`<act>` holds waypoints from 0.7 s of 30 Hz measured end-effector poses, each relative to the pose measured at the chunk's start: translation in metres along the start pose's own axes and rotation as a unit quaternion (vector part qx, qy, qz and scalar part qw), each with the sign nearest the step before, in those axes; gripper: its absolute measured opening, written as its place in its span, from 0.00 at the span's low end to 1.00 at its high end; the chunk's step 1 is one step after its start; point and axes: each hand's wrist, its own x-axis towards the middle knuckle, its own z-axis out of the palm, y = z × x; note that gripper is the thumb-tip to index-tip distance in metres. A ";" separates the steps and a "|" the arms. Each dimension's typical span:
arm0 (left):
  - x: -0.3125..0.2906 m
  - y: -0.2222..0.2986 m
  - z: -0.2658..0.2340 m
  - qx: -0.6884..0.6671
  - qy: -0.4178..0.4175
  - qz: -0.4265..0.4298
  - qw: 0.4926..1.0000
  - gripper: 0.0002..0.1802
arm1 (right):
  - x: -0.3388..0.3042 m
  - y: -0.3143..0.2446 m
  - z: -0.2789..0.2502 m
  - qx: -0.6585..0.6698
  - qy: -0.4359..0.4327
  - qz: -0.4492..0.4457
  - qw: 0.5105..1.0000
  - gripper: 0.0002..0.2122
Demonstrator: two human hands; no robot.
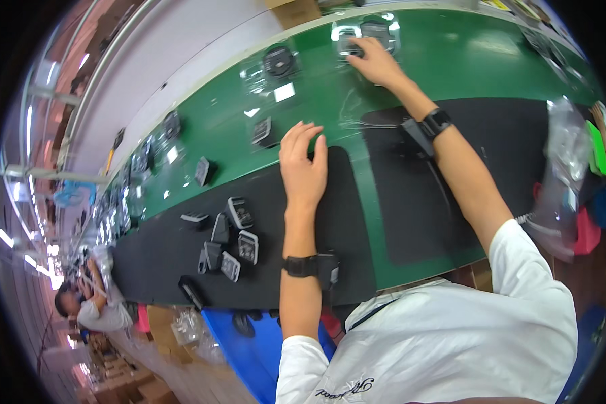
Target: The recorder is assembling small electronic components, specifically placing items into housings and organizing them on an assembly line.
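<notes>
My right hand (377, 62) reaches far across the green belt (451, 60) and rests its fingers on a clear plastic bag holding a dark round part (362, 35). My left hand (303, 165) hovers with fingers apart over the edge of a black mat (182, 249), holding nothing, near a small dark part (262, 131) on the belt. Both wrists wear black bands.
Several grey and black small devices (239, 246) lie grouped on the black mat at left. More bagged parts (276, 64) run along the belt. A second black mat (505, 135) lies at right, with crumpled clear bags (562, 175). A blue bin (249, 350) sits below. Another person (87, 303) works at far left.
</notes>
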 end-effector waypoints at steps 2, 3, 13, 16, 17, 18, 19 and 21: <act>0.005 0.005 -0.003 0.000 0.086 0.014 0.996 0.07 | 0.002 0.008 -0.003 -0.016 0.007 -0.058 0.998 0.22; 0.007 0.005 -0.004 -0.006 0.114 0.013 0.993 0.06 | 0.005 0.016 -0.007 -0.025 0.006 -0.073 0.997 0.22; 0.003 -0.029 -0.026 -0.017 0.317 -0.211 0.924 0.34 | -0.039 -0.115 -0.027 -0.139 -0.247 -0.122 0.951 0.26; 0.000 -0.043 -0.023 -0.008 0.224 -0.275 0.935 0.51 | -0.049 -0.129 -0.016 -0.202 -0.243 -0.146 0.937 0.32; -0.001 -0.041 -0.023 0.014 0.206 -0.275 0.939 0.54 | -0.055 -0.134 -0.014 -0.193 -0.275 -0.176 0.925 0.34; -0.001 -0.038 -0.022 0.036 0.186 -0.275 0.942 0.57 | -0.063 -0.140 -0.014 -0.183 -0.306 -0.206 0.911 0.36; -0.003 -0.036 -0.022 0.030 0.159 -0.295 0.942 0.60 | -0.070 -0.152 -0.016 -0.153 -0.343 -0.217 0.901 0.40; 0.000 -0.040 -0.024 0.055 0.134 -0.303 0.942 0.62 | -0.078 -0.178 -0.016 -0.179 -0.345 -0.223 0.894 0.40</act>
